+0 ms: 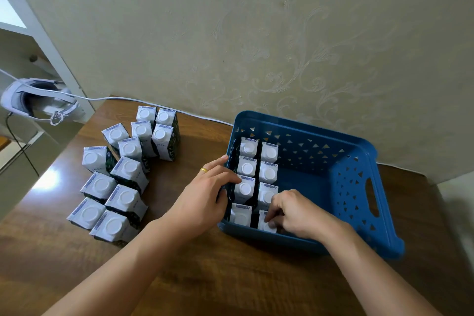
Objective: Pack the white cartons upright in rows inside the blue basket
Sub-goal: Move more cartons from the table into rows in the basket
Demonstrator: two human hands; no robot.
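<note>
From my head camera I see the blue basket (359, 161) on the right part of the wooden table (230, 277). Inside it, eight white cartons stand upright in two rows along the left wall. My right hand (295, 213) is inside the basket, and its fingers pinch the top of the nearest carton (266, 224) of the second row, which I think I am just setting in place. My left hand (205, 197) rests with relaxed fingers on the left rim of the basket and touches a carton of the first row (245, 188).

I judge the task is less than half done: about thirteen loose cartons (123, 172) wait on the table, left of the basket, and most of the basket floor is free.

Behind the table is a wall with pale wallpaper (282, 46). A white headset (38, 100) with a cable lies at the far left.
</note>
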